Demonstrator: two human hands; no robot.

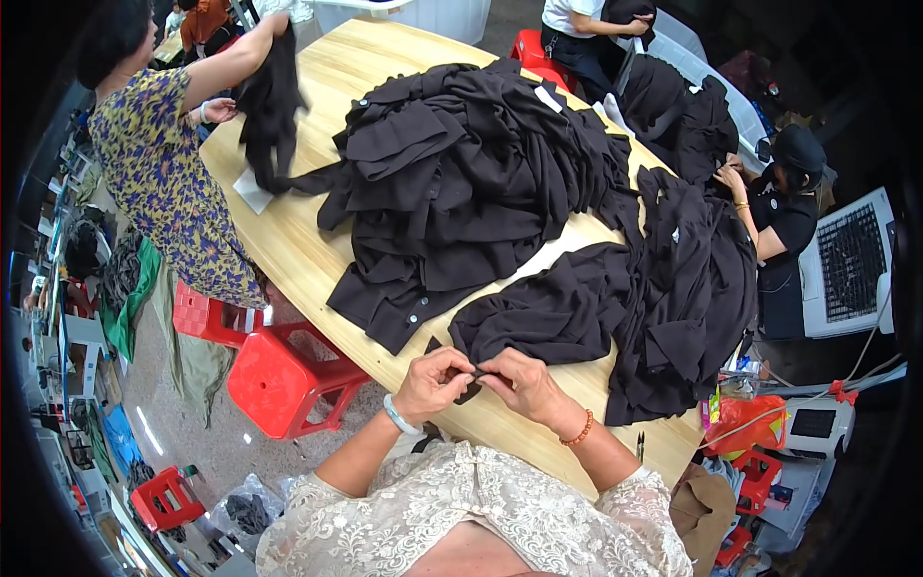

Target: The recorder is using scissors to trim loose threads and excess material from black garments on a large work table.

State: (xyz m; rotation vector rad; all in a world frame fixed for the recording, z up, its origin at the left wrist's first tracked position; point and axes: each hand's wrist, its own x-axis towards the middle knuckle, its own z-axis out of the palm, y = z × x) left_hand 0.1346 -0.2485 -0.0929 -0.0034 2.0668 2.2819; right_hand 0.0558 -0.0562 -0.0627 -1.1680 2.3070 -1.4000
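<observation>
At the near edge of the table, my left hand (431,387) and my right hand (529,387) meet, fingertips pinched together. Between them they grip an edge of a black garment (553,306), most of which lies spread on the table just beyond. Exactly which part of it is in my fingers is too small to make out. A large heap of black garments (452,183), some with pale buttons, rises beyond my hands. More black garments (687,279) lie piled to the right. Small dark snips (640,445) lie near the table edge, right of my right wrist.
The pale wooden table (361,53) carries the heaps. A person in a patterned dress (173,163) lifts a black garment (272,115) at left. Another person (784,207) handles black cloth at right. Red stools (288,380) stand left. White bins (433,17) stand behind the table.
</observation>
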